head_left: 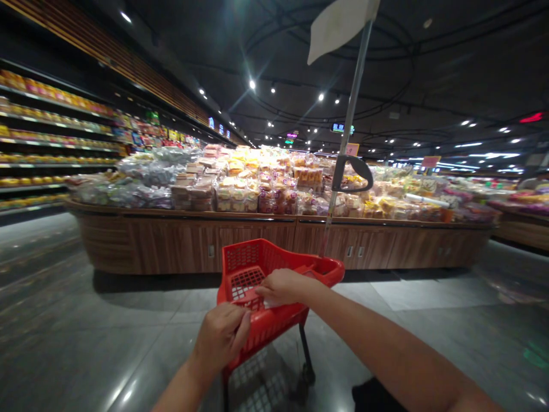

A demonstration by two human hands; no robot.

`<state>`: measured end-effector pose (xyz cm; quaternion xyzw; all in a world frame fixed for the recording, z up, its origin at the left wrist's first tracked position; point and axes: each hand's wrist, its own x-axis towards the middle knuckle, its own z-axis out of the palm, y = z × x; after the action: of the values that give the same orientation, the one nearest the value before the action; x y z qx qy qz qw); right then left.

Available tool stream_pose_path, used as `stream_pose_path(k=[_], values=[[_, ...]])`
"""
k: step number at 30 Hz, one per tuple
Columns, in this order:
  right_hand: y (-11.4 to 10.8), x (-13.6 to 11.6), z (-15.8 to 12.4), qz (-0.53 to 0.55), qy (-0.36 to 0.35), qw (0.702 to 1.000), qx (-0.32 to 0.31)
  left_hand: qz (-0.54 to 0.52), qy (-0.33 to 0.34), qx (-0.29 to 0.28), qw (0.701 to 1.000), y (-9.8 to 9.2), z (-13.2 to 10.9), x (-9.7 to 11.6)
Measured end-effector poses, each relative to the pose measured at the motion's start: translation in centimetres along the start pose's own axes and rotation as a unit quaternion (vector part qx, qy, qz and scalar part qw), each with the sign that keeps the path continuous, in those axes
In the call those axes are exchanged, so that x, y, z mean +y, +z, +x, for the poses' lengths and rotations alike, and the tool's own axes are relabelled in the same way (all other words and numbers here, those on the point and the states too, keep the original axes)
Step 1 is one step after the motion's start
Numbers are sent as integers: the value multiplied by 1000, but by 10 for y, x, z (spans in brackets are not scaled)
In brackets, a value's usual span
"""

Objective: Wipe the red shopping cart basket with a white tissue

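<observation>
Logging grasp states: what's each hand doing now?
Left hand: closed, on the edge of the red basket.
Right hand: on the red basket, over a white slip; cannot tell if holding it.

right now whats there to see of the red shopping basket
The red shopping basket looks like moulded plastic, with perforated mesh walls and a solid rim. It sits on a wheeled frame with dark metal legs, above the gray tile floor. The left hand grips its near edge, and the right hand lies across its top.
</observation>
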<state>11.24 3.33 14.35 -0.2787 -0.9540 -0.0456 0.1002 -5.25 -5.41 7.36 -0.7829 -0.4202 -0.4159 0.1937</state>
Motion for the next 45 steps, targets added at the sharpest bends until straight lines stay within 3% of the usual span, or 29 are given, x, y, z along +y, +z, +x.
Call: stream_pose_path(k=[8,19,24,27,31,35,38,42,45], values=[[-2,53,-41,14,5,1000,21,-23,1,14,1000,-1,1,-1],[13,81,-104,15,67,993,97,-45,-4,8,999,-14,2,-13],[30,81,-111,-33,52,984,164,-49,1,-14,999,-21,-1,-35],[40,70,-102,-47,81,975,204,-14,1,-48,999,-28,-2,-50],[47,49,-88,-39,146,955,254,122,-39,-48,991,-34,4,-41],[46,31,-78,-13,169,951,258,155,-41,-60,985,-14,20,2],[40,24,-81,-11,108,964,241,168,-45,-84,981,11,34,22],[25,33,-103,-15,5,982,187,189,-90,-113,971,30,44,11],[14,49,-125,7,13,985,169,183,-97,-137,969,30,44,-2]])
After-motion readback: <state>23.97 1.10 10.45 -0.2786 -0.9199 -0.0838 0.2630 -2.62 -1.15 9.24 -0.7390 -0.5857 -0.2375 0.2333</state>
